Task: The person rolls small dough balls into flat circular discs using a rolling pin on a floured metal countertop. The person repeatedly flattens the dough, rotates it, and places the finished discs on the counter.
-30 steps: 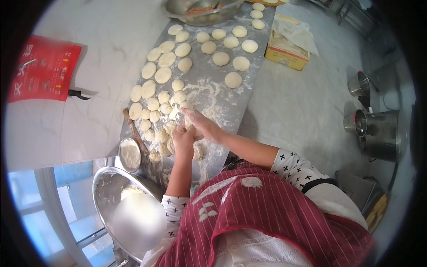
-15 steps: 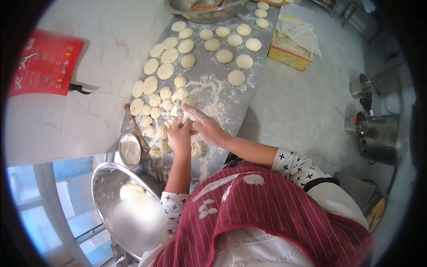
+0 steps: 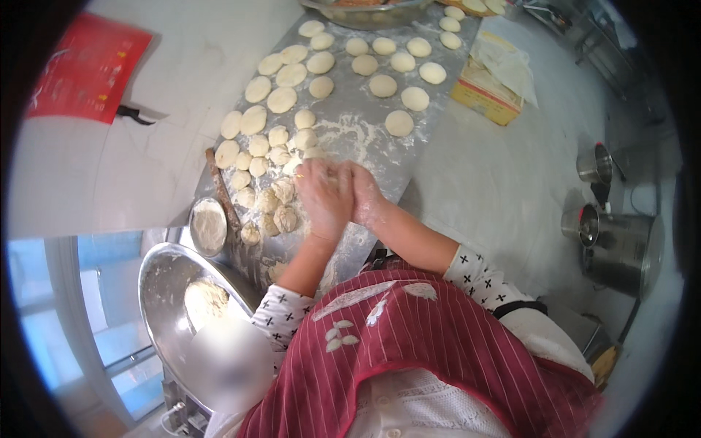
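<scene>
Over the floured grey table (image 3: 358, 146), my left hand (image 3: 323, 197) and my right hand (image 3: 365, 196) press together, both dusted with flour. The left lies across the right, slightly blurred, with its fingers closed. Whatever sits between the palms is hidden. Just left of my hands are several small dough lumps (image 3: 280, 155), some round and smooth. Rougher, crinkled dough pieces (image 3: 285, 217) lie nearer to me. Flattened dough rounds (image 3: 290, 75) are spread over the far part of the table.
A wooden rolling pin (image 3: 223, 191) lies along the left edge, beside a bowl of flour (image 3: 209, 227). A large metal basin (image 3: 164, 292) with dough stands at lower left. Another metal bowl (image 3: 369, 16) sits at the far end. Right of the table is a yellow carton (image 3: 485, 98).
My hands have gone from pinching at a pale dough piece, fingers forward, to being pressed together, left over right. They sit slightly farther right. The whole view has shifted a little.
</scene>
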### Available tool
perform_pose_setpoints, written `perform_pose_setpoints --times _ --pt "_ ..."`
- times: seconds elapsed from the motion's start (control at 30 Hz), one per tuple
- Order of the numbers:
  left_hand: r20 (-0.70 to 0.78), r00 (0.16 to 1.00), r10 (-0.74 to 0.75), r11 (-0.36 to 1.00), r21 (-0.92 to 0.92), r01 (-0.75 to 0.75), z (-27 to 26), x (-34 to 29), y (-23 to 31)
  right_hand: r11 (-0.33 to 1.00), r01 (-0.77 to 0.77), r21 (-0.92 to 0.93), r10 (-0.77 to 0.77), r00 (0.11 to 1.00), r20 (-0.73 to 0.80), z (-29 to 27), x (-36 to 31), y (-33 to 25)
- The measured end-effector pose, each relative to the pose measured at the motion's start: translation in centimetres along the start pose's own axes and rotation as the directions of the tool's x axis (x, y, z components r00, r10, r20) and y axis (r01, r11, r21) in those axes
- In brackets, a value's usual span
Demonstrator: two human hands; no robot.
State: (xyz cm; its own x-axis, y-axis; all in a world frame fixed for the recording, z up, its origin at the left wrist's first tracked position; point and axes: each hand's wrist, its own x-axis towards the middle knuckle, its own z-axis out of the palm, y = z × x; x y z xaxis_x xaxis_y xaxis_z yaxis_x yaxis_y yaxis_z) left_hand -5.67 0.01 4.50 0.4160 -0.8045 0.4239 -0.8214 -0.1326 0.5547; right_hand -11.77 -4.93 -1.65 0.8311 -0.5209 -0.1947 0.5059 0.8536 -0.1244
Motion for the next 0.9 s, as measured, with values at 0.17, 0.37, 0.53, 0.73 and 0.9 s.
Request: perform_pose_setpoints --times 0.17,0.37,0.53,0.73,0.9 --pt "-0.038 0.97 0.241 0.946 -0.215 -0.243 1.0 -3.2 1.6 0.971 -0.171 -0.167 0.209 0.947 0.243 -2.0 -1.4 0.4" --pt "-0.076 0.973 0.219 0.969 -0.101 -0.226 1.3 -2.9 -2.8 0.952 -0.304 0.029 0.306 0.95 -0.065 1.9 -0.4 -1.5" --pt "0.087 0.993 0.075 0.9 -0.435 -0.03 1.5 -2.1 -1.4 0.775 -0.423 0.469 0.209 0.872 0.442 -4.8 0.8 2.1" --pt "0.112 0.979 0.172 0.972 -0.183 -0.15 2.8 -4.5 -3.7 0.965 -0.246 0.094 0.253 0.964 -0.078 -2.9 0.2 -1.1" --pt "0.09 0.966 0.244 0.964 -0.136 -0.23 10.1 3.6 -8.6 0.919 0.117 -0.377 -0.239 0.926 -0.293 -3.4 2.2 -3.3"
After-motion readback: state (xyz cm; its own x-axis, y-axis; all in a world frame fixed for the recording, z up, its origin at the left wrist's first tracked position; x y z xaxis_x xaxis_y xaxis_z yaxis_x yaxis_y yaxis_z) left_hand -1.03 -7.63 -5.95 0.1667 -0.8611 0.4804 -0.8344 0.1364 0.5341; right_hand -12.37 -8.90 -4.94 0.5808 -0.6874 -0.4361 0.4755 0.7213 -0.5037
